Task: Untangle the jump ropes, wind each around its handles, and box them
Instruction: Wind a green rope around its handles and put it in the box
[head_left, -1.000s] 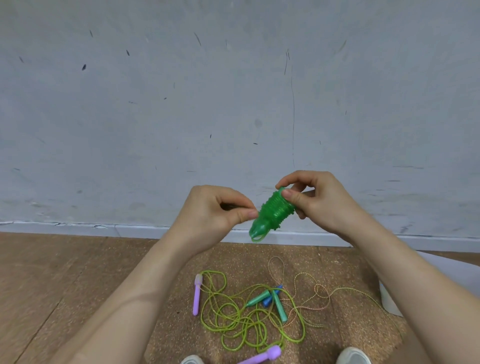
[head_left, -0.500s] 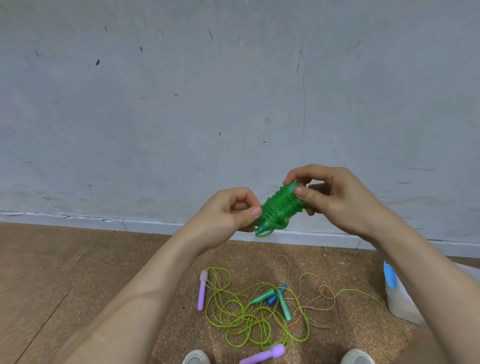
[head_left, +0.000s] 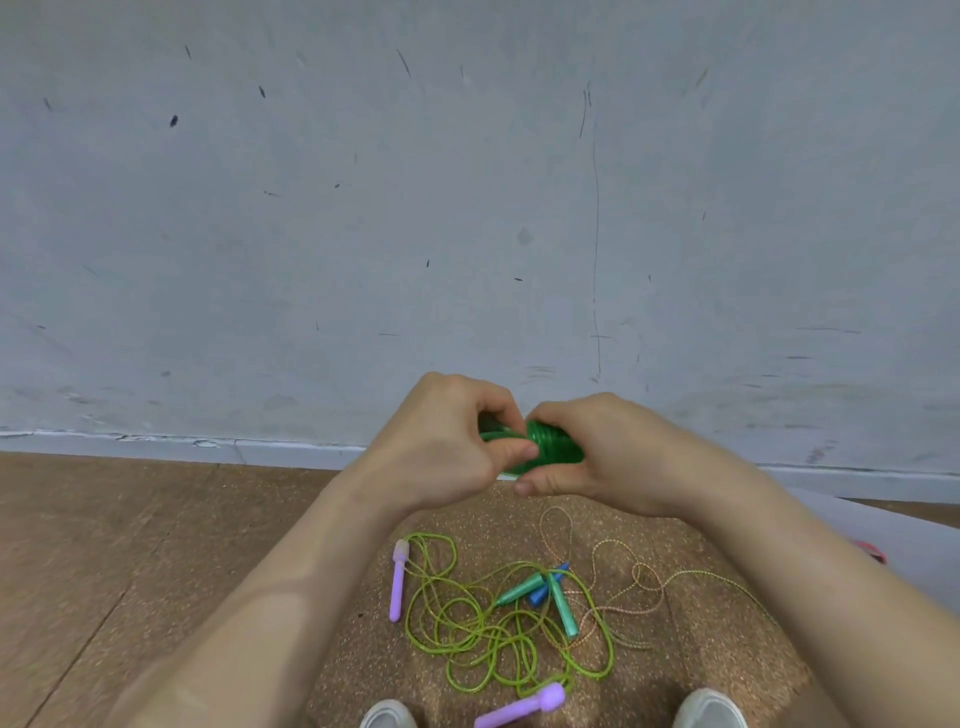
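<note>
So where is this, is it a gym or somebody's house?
Probably a plain indoor room, maybe a play or exercise space; I can't tell which. A scuffed grey wall meets a cork-like floor, where tangled jump ropes lie.

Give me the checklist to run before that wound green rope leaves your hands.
1. Winding: green rope sits in a tight coil: ok.
2. Grip: left hand and right hand both hold it: ok.
3. Loose end secured: cannot tell, fingers hide it.
4. Box in view: cannot tell, only a pale edge shows at the right.
5. Floor ropes untangled: not ok, yellow-green rope overlaps the braided rope and teal handles.
</note>
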